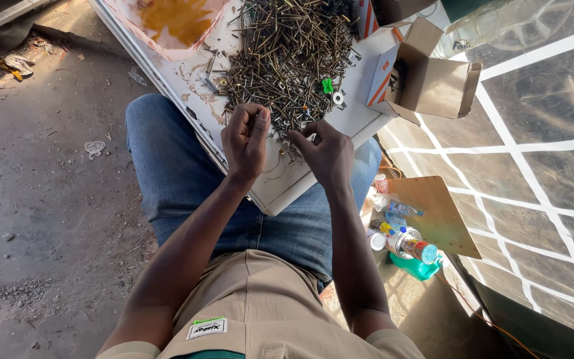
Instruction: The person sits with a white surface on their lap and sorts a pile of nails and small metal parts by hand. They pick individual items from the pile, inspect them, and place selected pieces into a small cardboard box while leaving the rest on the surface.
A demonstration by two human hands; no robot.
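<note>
Both hands are worked at the near edge of the screw pile [287, 53]: left hand [246, 139] curled, whether anything is gripped cannot be told; right hand [327, 154] fingers pinched at screws. White panel [280, 186] is rested across the lap, open cardboard box [433, 76] beside, green plug [327, 85] among screws.

Open brown cardboard box [433, 83] on white board [287, 179]; label [206, 328] on shirt.

Open cardboard box [433, 83], spray can [412, 246]
</note>
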